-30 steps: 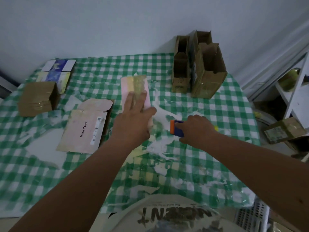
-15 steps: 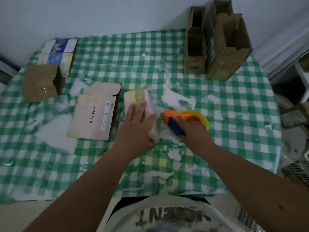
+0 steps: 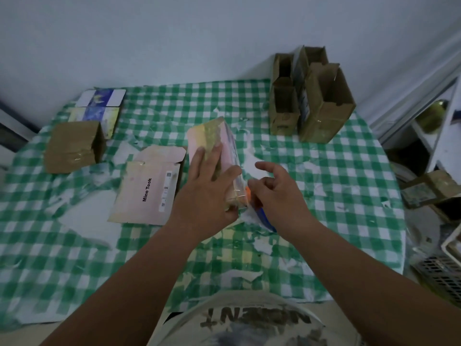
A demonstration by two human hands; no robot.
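A pink box (image 3: 230, 146) with yellowish clear tape across its top stands at the middle of the green checked table (image 3: 324, 186). My left hand (image 3: 209, 193) holds it, fingers flat on the top face and thumb round its right side. My right hand (image 3: 277, 196) is at the box's near right corner over an orange and blue tape dispenser (image 3: 265, 218). The index finger is raised, and the dispenser's blue handle shows under the palm. The dispenser's front is mostly hidden by the hand.
A flattened pink carton (image 3: 147, 188) marked "Mine Took" lies left of the box. A taped brown box (image 3: 72, 146) and blue-and-white boxes (image 3: 99, 106) sit at far left. Open brown cartons (image 3: 311, 101) stand at the back right. Shelves (image 3: 441, 136) and a basket (image 3: 446, 273) lie beyond the right edge.
The view has shifted. My right hand brought the tape dispenser in against the box's near right corner, and its index finger lifted. My left hand stayed on the box.
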